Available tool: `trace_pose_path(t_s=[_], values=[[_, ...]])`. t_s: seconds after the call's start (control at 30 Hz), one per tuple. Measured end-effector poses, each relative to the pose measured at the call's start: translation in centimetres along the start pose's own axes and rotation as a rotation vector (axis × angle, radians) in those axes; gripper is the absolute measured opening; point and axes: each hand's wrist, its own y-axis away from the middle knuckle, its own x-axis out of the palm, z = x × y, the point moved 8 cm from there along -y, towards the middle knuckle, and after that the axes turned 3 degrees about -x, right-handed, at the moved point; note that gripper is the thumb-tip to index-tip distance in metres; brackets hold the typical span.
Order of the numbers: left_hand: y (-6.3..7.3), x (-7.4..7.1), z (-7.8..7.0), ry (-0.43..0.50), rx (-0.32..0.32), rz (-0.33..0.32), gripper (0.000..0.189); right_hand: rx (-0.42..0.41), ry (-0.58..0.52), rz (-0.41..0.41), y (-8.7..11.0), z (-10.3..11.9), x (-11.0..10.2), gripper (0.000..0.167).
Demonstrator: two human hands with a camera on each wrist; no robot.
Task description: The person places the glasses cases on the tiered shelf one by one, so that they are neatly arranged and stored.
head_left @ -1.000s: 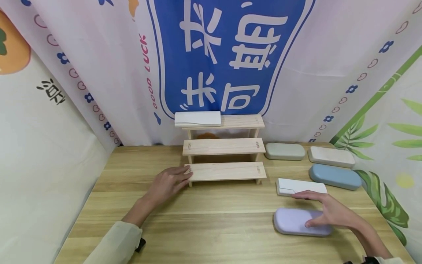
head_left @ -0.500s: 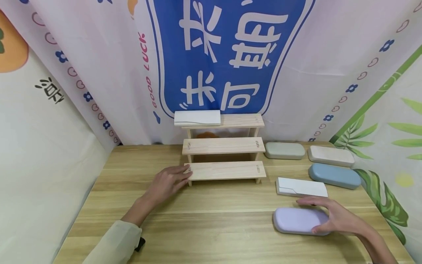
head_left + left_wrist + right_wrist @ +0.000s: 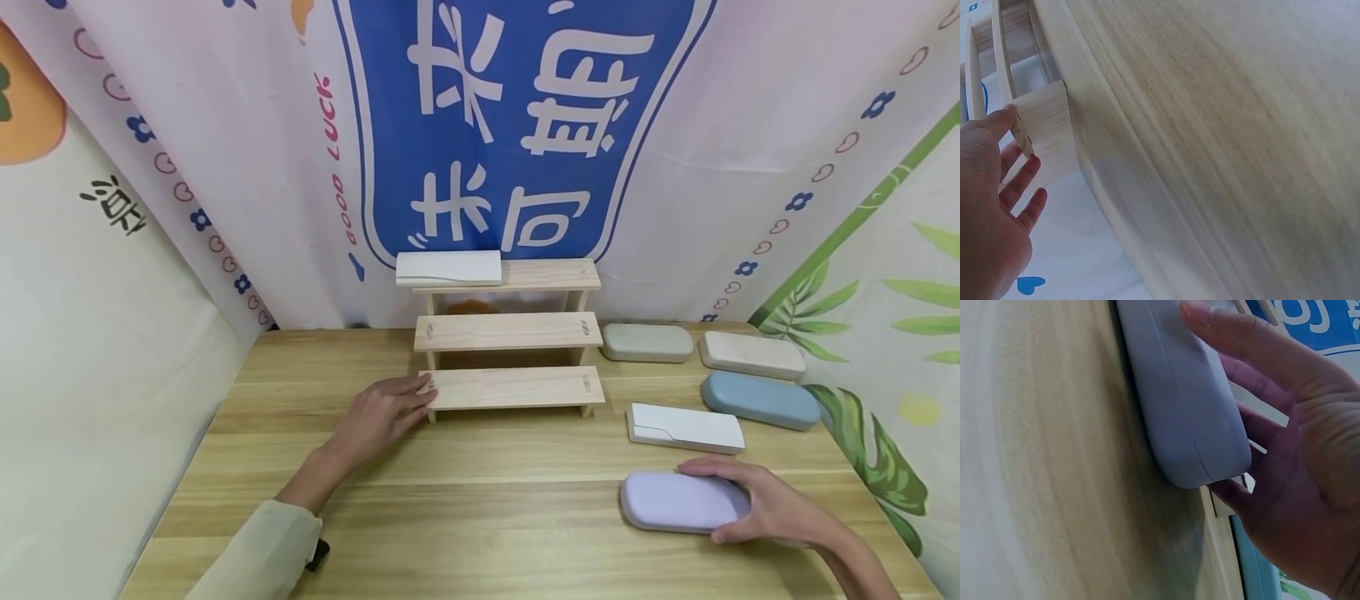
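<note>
A lavender glasses case (image 3: 671, 502) lies on the table at the front right. My right hand (image 3: 783, 504) grips its right end, thumb along the near side and fingers along the far side. In the right wrist view the thumb presses the case (image 3: 1185, 406) while the fingers reach round behind it. My left hand (image 3: 378, 418) pinches the left end of the lowest step of a three-step wooden display stand (image 3: 513, 389). Seen from the left wrist, the thumb and fingertips hold that step's end (image 3: 1020, 134). A white glasses case (image 3: 448, 268) sits on the top step's left part.
Right of the stand lie a grey-green case (image 3: 648, 343), a cream case (image 3: 753, 355) and a blue case (image 3: 762, 401). A white case (image 3: 686, 427) with an angled flap line lies behind the lavender one. Printed cloth (image 3: 675, 208) hangs behind the wooden table (image 3: 450, 533).
My right hand has come down and right to the lavender case's right end, its fingers and thumb closing on the sides. The left hand stays at the stand.
</note>
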Motion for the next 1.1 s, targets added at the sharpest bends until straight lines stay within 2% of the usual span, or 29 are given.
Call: trace_pose_path(t_s=[0.4,0.73,0.97,1.1], values=[[0.0,-0.1,0.0,0.000,-0.001,0.004,0.035,0.038,0.036,-0.038,0.1,0.0,0.3,0.078],[0.0,-0.3,-0.1,0.001,0.018,-0.025,0.033,0.054,0.074,-0.045,0.0,-0.2,0.4,0.077],[0.1,0.0,0.1,-0.007,0.004,0.001,0.034,0.066,0.084,-0.050,-0.5,-0.3,0.3,0.076],[0.2,0.0,0.2,-0.011,-0.002,0.005,0.034,0.035,0.125,-0.056,-1.1,0.1,0.1,0.076]])
